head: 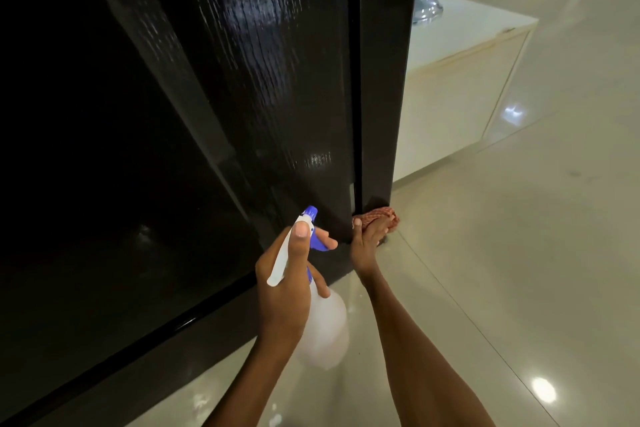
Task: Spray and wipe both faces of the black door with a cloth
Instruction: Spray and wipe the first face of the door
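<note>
Glossy pale floor tiles (502, 253) stretch to the right of the black door (242, 80), with a low white cabinet (457, 87) set behind its edge. A spray bottle (322, 329) is gripped by the left hand (291, 284) — thumb laid along the white top, fingers (325, 243) curled at the blue trigger, nozzle aimed at the door's lower face. A reddish cloth (381, 215) is pressed against the door's bottom corner by the right hand (367, 243), fingers wrapped around it — open floor lies beside that edge.
</note>
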